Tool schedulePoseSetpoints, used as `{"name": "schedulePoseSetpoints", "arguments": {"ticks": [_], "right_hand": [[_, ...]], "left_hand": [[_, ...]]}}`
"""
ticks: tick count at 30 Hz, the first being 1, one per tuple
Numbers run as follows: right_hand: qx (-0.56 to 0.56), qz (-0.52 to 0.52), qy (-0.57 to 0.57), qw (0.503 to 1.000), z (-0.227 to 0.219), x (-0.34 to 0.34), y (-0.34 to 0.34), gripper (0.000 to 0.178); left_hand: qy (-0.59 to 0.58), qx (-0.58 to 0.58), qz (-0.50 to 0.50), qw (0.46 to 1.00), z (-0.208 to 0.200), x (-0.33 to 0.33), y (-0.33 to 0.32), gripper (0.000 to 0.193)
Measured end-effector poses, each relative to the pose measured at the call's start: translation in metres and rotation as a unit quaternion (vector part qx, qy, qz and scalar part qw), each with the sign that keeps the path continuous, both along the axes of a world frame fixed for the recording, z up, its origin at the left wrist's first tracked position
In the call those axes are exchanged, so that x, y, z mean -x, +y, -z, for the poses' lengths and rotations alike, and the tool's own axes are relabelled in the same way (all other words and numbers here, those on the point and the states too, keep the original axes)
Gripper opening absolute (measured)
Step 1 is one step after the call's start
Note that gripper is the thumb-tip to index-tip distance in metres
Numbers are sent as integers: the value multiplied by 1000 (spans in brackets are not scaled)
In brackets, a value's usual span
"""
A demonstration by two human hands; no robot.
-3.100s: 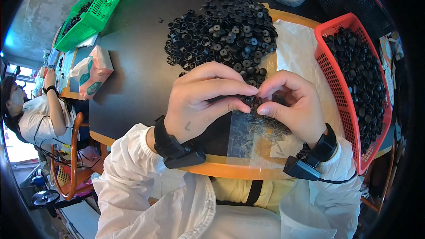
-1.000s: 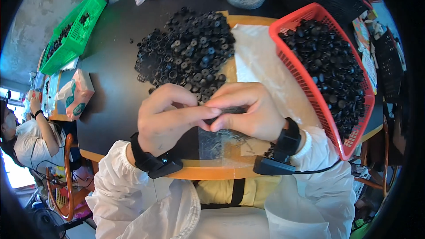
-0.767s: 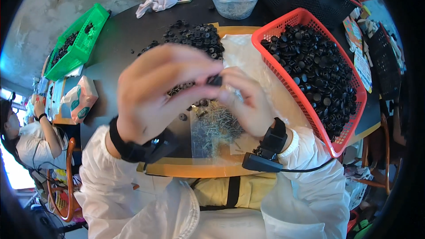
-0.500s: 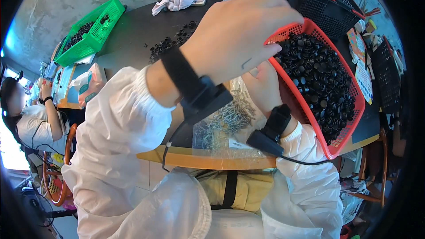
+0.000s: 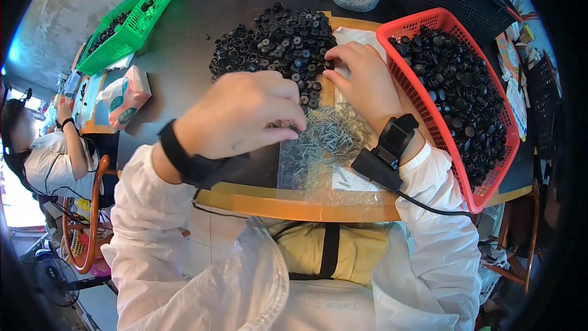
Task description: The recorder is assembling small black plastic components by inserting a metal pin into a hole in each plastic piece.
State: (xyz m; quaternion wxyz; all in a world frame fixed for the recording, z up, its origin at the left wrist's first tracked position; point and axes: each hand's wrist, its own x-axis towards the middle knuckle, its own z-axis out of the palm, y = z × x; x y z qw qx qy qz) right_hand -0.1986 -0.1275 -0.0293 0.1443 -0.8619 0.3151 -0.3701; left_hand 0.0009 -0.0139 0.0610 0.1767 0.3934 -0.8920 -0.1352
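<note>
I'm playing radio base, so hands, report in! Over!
Left hand curled beside metal pins. Right hand at edge of black parts. Red basket close on right side.

Black parts (image 5: pixel 275 40): are looking like plastic, partly glossy
Small pins (image 5: pixel 331 132): are shining like metal
Red basket (image 5: pixel 427 125): is showing smooth plastic
Table top (image 5: pixel 177 55): is shining softly
White sleeves (image 5: pixel 144 220): are looking like thin cloth

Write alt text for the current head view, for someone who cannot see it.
A person's left hand is curled by a heap of small metallic pins, while the right hand is at the edge of a pile of round black parts on a dark table. A red basket filled with black caps stands at the right.
</note>
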Motion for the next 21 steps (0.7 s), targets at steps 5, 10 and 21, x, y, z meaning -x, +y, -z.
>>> {"name": "schedulePoseSetpoints", "arguments": {"ticks": [5,10,21], "right_hand": [[8,0,3,1000,0,-1,-3,21],[-71,11,-23,997,-8,-2,5,19],[-170,-43,-82,981,-22,3,28,27]], "left_hand": [[-15,40,16,999,31,8,-8,15],[3,47,-8,999,39,3,-14,19],[22,60,-20,998,50,-8,-14,13]]}}
